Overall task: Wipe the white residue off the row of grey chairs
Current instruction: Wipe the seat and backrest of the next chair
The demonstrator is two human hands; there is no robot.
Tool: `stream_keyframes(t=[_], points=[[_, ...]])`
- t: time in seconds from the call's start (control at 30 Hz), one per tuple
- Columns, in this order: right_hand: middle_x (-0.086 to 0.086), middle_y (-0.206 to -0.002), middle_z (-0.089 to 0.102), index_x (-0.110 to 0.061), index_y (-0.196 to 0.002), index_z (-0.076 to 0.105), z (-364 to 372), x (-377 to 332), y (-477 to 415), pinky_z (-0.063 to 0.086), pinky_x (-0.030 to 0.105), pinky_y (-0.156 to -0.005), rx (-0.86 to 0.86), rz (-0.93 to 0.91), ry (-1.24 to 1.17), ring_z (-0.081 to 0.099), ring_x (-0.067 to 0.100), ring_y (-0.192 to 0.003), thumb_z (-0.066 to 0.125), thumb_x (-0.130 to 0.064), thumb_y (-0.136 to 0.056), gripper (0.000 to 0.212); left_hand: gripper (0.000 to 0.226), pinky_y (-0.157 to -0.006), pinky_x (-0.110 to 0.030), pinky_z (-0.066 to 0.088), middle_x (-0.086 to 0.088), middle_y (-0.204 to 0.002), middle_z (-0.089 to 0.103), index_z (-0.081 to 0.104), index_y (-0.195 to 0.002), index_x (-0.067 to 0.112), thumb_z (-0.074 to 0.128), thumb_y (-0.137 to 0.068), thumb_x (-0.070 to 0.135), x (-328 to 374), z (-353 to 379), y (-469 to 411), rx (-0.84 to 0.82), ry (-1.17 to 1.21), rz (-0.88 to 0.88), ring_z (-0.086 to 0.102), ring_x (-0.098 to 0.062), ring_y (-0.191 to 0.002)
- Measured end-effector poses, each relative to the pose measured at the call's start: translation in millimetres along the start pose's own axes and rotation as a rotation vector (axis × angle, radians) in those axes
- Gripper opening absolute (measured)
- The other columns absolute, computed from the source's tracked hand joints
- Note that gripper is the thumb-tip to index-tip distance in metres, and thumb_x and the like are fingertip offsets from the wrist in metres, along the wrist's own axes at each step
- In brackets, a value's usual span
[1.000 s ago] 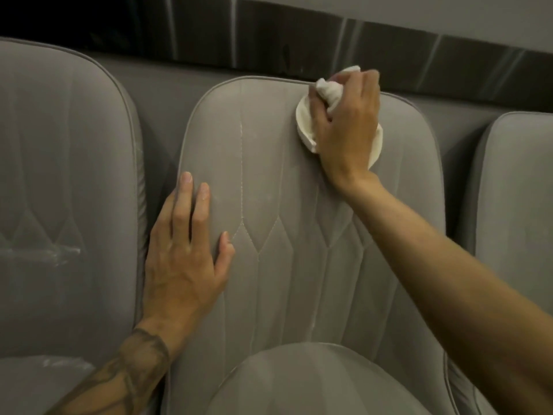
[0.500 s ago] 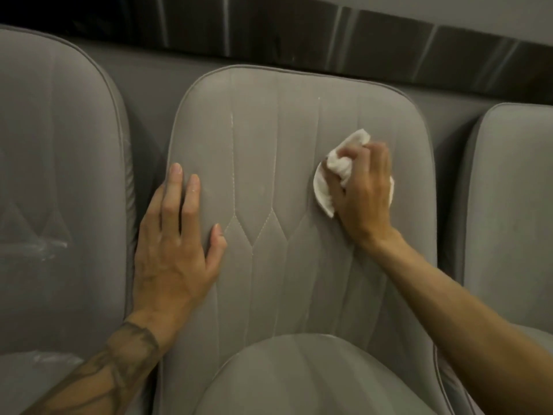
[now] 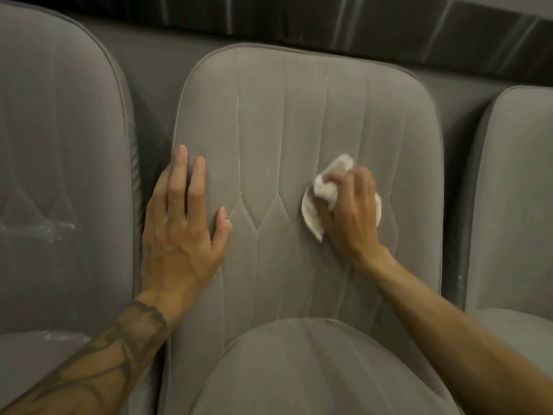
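Observation:
Three grey padded chairs stand side by side. The middle chair fills the centre of the head view. My right hand grips a bunched white cloth and presses it against the right half of the middle backrest, about halfway up. My left hand lies flat with straight fingers on the backrest's left edge. White residue streaks the backrest of the left chair, and more shows on its seat. The right chair is partly in view.
A dark panelled wall runs behind the chairs. Narrow dark gaps separate the backrests. The middle chair's seat cushion bulges at the bottom of the view, under my forearms.
My right hand has drawn the cloth down the middle backrest from its top edge to mid-height. My left hand has stayed on the left edge.

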State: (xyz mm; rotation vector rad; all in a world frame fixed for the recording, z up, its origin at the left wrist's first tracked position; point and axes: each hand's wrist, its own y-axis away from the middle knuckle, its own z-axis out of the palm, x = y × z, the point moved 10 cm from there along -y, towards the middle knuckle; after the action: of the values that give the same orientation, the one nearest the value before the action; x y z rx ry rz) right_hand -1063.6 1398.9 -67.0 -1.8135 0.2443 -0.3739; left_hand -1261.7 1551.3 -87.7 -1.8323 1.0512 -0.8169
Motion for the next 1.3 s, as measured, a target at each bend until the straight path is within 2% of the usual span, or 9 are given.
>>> stream_keyframes(t=[0.07, 0.13, 0.33, 0.43, 0.63, 0.83, 0.93, 1.1, 1.3], points=[[0.003, -0.103, 0.043, -0.014, -0.106, 0.051, -1, 8, -10, 0.039, 0.033, -0.074, 0.07, 0.121, -0.029, 0.05, 0.026, -0.091, 0.061, -0.034, -0.099, 0.023, 0.073, -0.126, -0.045, 0.026, -0.017, -0.171, 0.015, 0.022, -0.163, 0.006, 0.052, -0.1, 0.03, 1, 0, 1, 0.003, 0.001, -0.001, 0.028, -0.04, -0.152], [0.001, -0.105, 0.042, -0.018, -0.11, 0.05, 13, -7, 24, 0.044, 0.034, -0.075, -0.043, 0.132, -0.04, 0.05, 0.025, -0.092, 0.067, -0.028, -0.093, 0.027, 0.073, -0.126, -0.045, 0.027, -0.018, -0.171, 0.016, 0.023, -0.162, 0.006, 0.052, -0.1, 0.029, 1, -1, 1, 0.001, 0.001, -0.006, 0.029, -0.04, -0.151], [0.007, -0.1, 0.056, -0.013, -0.114, 0.051, 32, -80, 135, 0.046, 0.036, -0.074, -0.413, -0.424, -0.092, 0.054, 0.026, -0.082, 0.054, -0.023, -0.094, 0.023, 0.071, -0.124, -0.046, 0.028, -0.019, -0.17, 0.018, 0.026, -0.161, 0.004, 0.053, -0.1, 0.027, 2, -3, 1, 0.008, 0.0, -0.005, 0.032, -0.043, -0.149], [0.008, -0.102, 0.048, -0.012, -0.114, 0.05, 23, -66, 65, 0.045, 0.039, -0.07, -0.253, -0.326, -0.081, 0.049, 0.029, -0.085, 0.055, -0.026, -0.092, 0.026, 0.072, -0.125, -0.046, 0.028, -0.019, -0.17, 0.019, 0.027, -0.161, 0.003, 0.053, -0.099, 0.027, 3, -3, 1, 0.01, 0.018, -0.01, 0.032, -0.043, -0.149], [0.014, -0.1, 0.056, -0.004, -0.102, 0.06, 3, -20, -83, 0.048, 0.037, -0.076, 0.207, 0.228, -0.1, 0.054, 0.028, -0.091, 0.063, -0.03, -0.098, 0.027, 0.072, -0.126, -0.045, 0.026, -0.019, -0.17, 0.019, 0.028, -0.16, 0.003, 0.054, -0.098, 0.026, 3, -5, 1, 0.02, 0.018, 0.0, 0.033, -0.042, -0.149], [0.017, -0.093, 0.06, -0.011, -0.109, 0.052, 24, -93, 17, 0.046, 0.041, -0.07, -0.186, -0.171, -0.172, 0.054, 0.032, -0.084, 0.078, -0.019, -0.086, 0.036, 0.071, -0.125, -0.049, 0.028, -0.021, -0.169, 0.02, 0.029, -0.16, 0.002, 0.056, -0.098, 0.023, 2, -7, 2, 0.014, 0.024, -0.005, 0.033, -0.043, -0.149], [0.02, -0.093, 0.059, -0.006, -0.105, 0.06, 23, -76, -45, 0.048, 0.043, -0.072, -0.074, -0.1, -0.155, 0.055, 0.034, -0.085, 0.069, -0.022, -0.094, 0.022, 0.072, -0.125, -0.049, 0.027, -0.02, -0.169, 0.02, 0.029, -0.16, 0.002, 0.057, -0.097, 0.023, 3, -7, 2, 0.009, 0.035, -0.004, 0.032, -0.042, -0.15], [0.015, -0.1, 0.059, -0.005, -0.102, 0.062, 14, -63, -138, 0.05, 0.035, -0.075, 0.199, 0.104, -0.13, 0.056, 0.026, -0.089, 0.061, -0.033, -0.098, 0.029, 0.073, -0.125, -0.049, 0.027, -0.018, -0.17, 0.019, 0.028, -0.161, 0.003, 0.055, -0.096, 0.024, -1, -5, 2, 0.006, 0.024, -0.008, 0.03, -0.04, -0.151], [0.017, -0.09, 0.061, 0.0, -0.097, 0.07, 24, -101, -20, 0.048, 0.042, -0.069, -0.14, -0.042, -0.195, 0.058, 0.034, -0.081, 0.075, -0.022, -0.089, 0.023, 0.071, -0.125, -0.05, 0.027, -0.019, -0.17, 0.019, 0.029, -0.16, 0.002, 0.054, -0.098, 0.023, -2, -5, 3, 0.012, 0.021, 0.006, 0.031, -0.042, -0.151]])
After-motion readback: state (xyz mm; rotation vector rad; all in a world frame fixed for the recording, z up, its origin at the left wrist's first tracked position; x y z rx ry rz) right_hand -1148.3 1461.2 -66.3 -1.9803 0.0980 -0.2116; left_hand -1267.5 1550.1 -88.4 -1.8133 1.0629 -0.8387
